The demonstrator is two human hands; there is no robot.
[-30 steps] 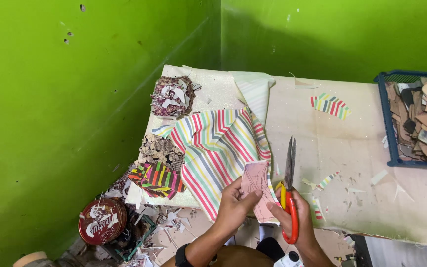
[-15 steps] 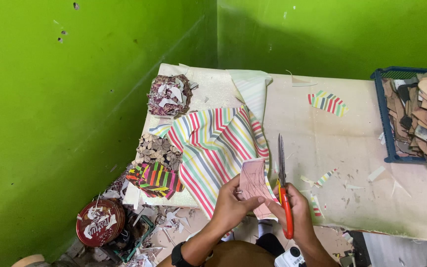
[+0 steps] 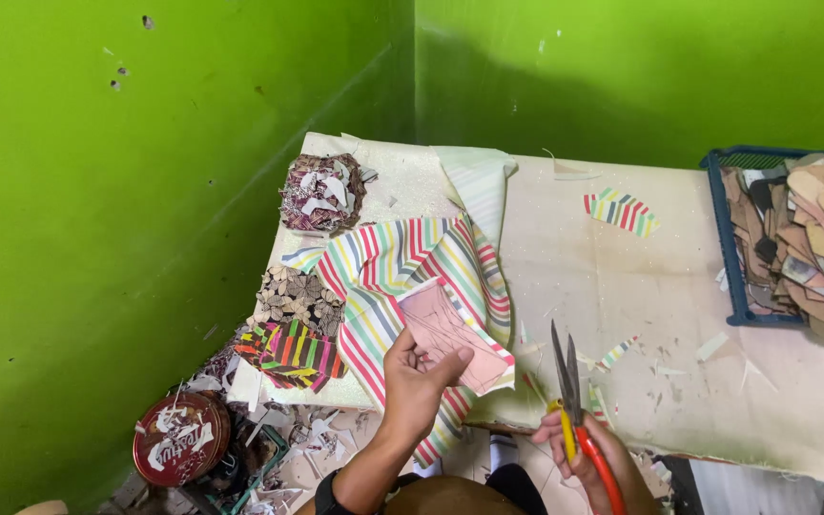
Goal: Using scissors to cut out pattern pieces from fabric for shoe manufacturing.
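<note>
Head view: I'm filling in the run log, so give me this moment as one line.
left hand: holds pink cut piece | right hand: holds scissors, blades nearly shut, upright | striped fabric: on table

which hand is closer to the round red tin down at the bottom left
Left. The left hand holds the pink piece just right of the red tin; the right hand, gripping the scissors, is farther right.

A blue tray (image 3: 738, 286) of cut pieces sits at the table's (image 3: 717, 401) right edge, a round red tin (image 3: 181, 450) lower left
</note>
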